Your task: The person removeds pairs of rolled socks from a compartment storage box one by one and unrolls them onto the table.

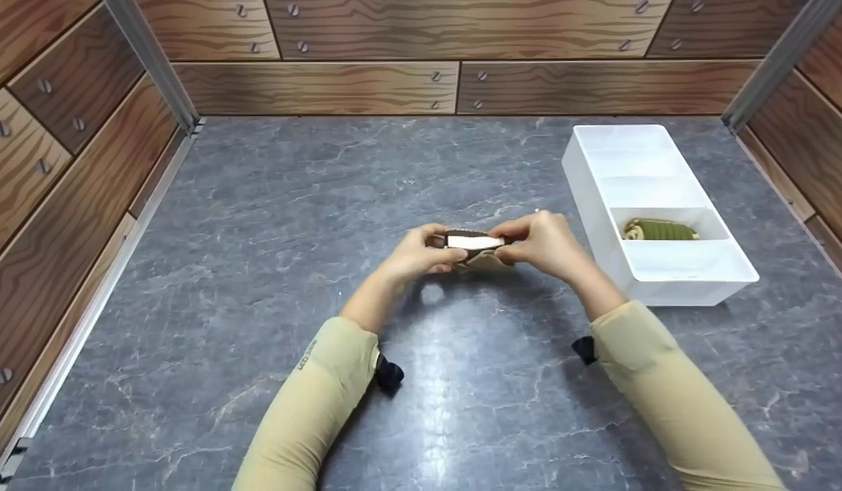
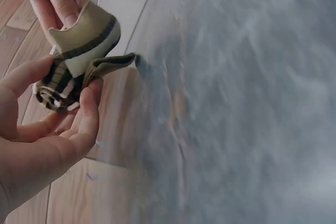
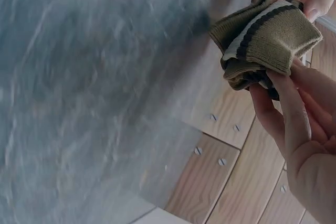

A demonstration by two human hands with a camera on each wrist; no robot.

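A rolled pair of khaki socks (image 1: 474, 243) with black and white stripes is held up over the grey table, between both hands. My left hand (image 1: 421, 254) grips its left end, thumb on the near side. At the right end, my right hand (image 1: 545, 244) pinches it between thumb and fingers. The left wrist view shows the spiral end of the sock roll (image 2: 52, 95) between the left thumb and fingers. Its ribbed cuff (image 3: 286, 35) is folded partly open, with one flap standing away from the roll in the right wrist view.
To the right stands a long white divided box (image 1: 605, 235). One of its compartments holds a rolled olive-green sock (image 1: 663, 230). Wood-patterned walls (image 1: 366, 88) enclose the marbled grey table (image 1: 257, 204) at the back and sides.
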